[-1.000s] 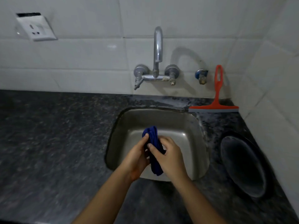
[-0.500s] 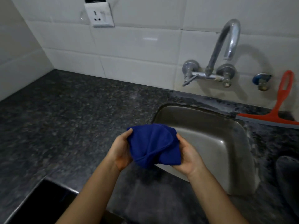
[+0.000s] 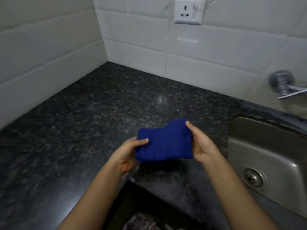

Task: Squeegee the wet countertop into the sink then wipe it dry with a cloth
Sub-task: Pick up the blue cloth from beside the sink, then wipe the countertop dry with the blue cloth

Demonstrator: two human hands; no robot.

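1. The worktop (image 3: 99,113) — dark speckled stone — meets white-tiled walls (image 3: 136,52) at its far-left corner.
2. A steel sink (image 3: 259,156) is sunk into its right end, drain (image 3: 253,178) toward the near edge.

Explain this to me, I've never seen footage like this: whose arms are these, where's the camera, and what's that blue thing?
There is no machine here. These are a person's two bare arms, filmed by a camera worn on their head that looks forward and down. The left hand and the right hand each grip one end of a folded blue cloth, holding it over a dark speckled countertop. To the right is a steel sink with its drain. A tap handle sticks out of the white tiled wall above it, and a socket sits higher up.
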